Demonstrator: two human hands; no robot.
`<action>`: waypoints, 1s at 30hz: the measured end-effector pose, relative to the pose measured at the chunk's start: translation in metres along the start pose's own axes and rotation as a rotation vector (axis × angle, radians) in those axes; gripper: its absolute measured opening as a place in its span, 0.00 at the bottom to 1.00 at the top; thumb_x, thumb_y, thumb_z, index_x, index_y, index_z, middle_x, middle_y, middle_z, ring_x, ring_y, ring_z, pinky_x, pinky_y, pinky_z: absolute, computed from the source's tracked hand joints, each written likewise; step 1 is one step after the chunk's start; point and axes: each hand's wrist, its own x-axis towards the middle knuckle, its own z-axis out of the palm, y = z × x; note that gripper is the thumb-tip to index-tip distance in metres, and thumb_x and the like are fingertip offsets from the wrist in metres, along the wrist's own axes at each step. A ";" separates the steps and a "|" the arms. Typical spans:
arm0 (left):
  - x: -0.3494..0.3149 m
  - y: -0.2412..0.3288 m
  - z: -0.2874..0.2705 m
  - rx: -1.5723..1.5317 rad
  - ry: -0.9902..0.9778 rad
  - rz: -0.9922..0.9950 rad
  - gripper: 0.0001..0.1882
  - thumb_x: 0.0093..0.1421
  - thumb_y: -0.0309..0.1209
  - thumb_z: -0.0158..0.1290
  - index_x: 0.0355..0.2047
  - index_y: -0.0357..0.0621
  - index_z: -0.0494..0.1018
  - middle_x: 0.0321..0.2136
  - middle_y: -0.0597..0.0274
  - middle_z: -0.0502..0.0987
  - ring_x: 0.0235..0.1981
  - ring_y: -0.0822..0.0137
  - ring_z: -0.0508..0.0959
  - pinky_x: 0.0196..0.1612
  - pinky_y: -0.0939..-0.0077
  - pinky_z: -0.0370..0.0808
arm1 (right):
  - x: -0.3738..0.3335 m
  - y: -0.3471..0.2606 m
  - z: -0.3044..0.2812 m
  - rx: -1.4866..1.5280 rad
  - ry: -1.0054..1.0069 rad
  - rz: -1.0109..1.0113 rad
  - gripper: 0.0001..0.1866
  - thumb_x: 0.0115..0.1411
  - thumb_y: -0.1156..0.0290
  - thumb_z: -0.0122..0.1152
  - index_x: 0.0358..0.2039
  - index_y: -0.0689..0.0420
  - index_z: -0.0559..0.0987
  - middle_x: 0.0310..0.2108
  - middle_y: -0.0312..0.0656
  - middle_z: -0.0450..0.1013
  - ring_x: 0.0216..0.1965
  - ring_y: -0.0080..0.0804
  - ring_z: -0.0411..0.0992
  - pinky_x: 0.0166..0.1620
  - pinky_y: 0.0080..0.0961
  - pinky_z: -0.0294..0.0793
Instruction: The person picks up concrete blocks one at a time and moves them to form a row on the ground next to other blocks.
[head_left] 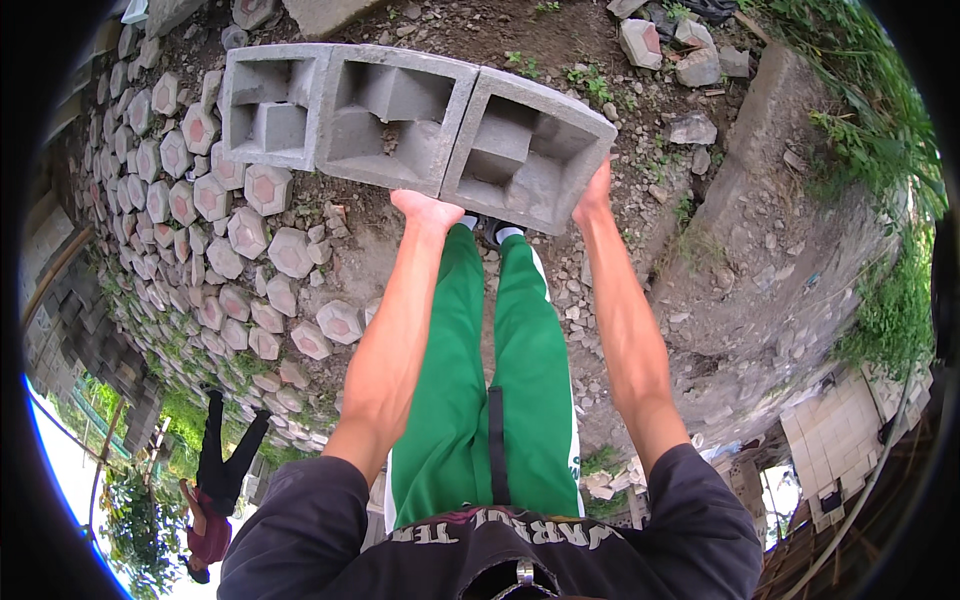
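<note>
Three grey square concrete blocks with stepped hollows form a row in front of me: a left block (280, 128), a middle block (350, 160) and a right block (497, 145). My right hand (595, 190) is closed against the outer side of the right block. My left hand (428, 208) grips at the near edge, by the seam between the middle and right blocks. Its fingers are mostly hidden by the concrete. The right block touches the middle one and sits slightly tilted in the row. Both my arms stretch forward.
Hexagonal pavers (268, 188) lie in many rows on the left. Broken concrete pieces (697, 66) are at the far right, near a sloping concrete ledge (745, 150). Loose stones litter the soil round my feet. Another person (212, 515) in dark trousers stands off at the lower left.
</note>
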 end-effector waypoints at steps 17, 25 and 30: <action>0.004 -0.005 -0.003 0.002 0.010 0.167 0.57 0.51 0.78 0.13 0.66 0.53 0.57 0.65 0.60 0.59 0.66 0.51 0.56 0.68 0.47 0.48 | -0.004 0.000 0.007 -0.667 0.346 -0.278 0.49 0.60 0.32 0.42 0.64 0.65 0.56 0.64 0.52 0.57 0.65 0.43 0.55 0.66 0.34 0.50; -0.006 -0.011 0.020 0.128 0.359 0.137 0.52 0.55 0.73 0.12 0.62 0.54 0.65 0.62 0.61 0.65 0.64 0.50 0.61 0.66 0.42 0.50 | -0.004 -0.009 0.016 -0.766 0.387 -0.165 0.55 0.57 0.29 0.45 0.67 0.65 0.50 0.66 0.56 0.53 0.67 0.46 0.51 0.67 0.35 0.47; -0.017 0.011 -0.009 0.232 -0.083 0.024 0.50 0.55 0.74 0.23 0.66 0.53 0.57 0.67 0.61 0.56 0.67 0.52 0.55 0.67 0.45 0.48 | -0.025 -0.024 0.039 -0.742 0.337 -0.074 0.54 0.58 0.30 0.45 0.67 0.65 0.50 0.66 0.58 0.52 0.68 0.47 0.51 0.67 0.34 0.48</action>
